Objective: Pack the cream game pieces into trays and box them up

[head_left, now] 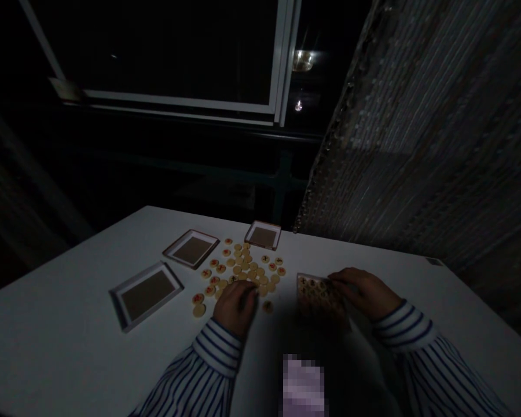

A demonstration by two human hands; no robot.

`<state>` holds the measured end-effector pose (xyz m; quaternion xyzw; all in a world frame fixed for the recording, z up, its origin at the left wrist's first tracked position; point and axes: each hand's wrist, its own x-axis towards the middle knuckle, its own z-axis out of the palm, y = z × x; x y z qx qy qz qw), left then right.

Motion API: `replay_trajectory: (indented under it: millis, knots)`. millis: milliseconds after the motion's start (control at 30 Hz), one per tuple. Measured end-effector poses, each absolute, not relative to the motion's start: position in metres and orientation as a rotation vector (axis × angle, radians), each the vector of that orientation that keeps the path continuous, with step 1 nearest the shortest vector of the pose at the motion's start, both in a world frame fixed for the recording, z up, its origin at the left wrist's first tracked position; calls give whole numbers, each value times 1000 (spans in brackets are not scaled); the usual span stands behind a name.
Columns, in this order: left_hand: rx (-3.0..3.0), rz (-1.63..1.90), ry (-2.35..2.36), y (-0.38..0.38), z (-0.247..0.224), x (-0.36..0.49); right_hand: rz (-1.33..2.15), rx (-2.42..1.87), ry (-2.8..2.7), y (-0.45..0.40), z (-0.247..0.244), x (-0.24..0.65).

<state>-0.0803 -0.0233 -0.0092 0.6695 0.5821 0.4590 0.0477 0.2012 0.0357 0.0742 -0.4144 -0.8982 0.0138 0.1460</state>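
Round xiangqi pieces (237, 270) lie in a loose pile mid-table, some face up with red or dark characters, others blank side up. At the pile's near edge is my left hand (235, 307), its fingers curled down and closed; whatever they hold is hidden. To the right, a shallow box (298, 278) has dark-marked pieces (312, 285) set in rows, its near part lost in shadow. My right hand (362, 292) grips the box's far right corner with its fingertips. One single piece (267, 307) lies between my left hand and the box.
Three shallow trays or lids stand around the pile: one at the near left (150, 292), one behind it (191, 249), one at the back (263, 235). A beaded curtain (399, 145) hangs beyond the white table's (69, 324) right side. The room is dim.
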Motion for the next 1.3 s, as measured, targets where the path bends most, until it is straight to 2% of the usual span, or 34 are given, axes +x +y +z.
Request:
replay_trajectory:
  millis: [167,367,567,1300]
  knots:
    - [2131,1258,1676,-13,20,-75,36,-1104,-2582,28,85,193]
    - [2175,1022,1664,36,54,-68,11,-1022,-2515,50,96,183]
    - [2274,849,1561,70,44,-64,19,-1043,-2446,72,92,170]
    - [2629,502,1616,76,25,-62,-33,-1124,-2593,83,83,173]
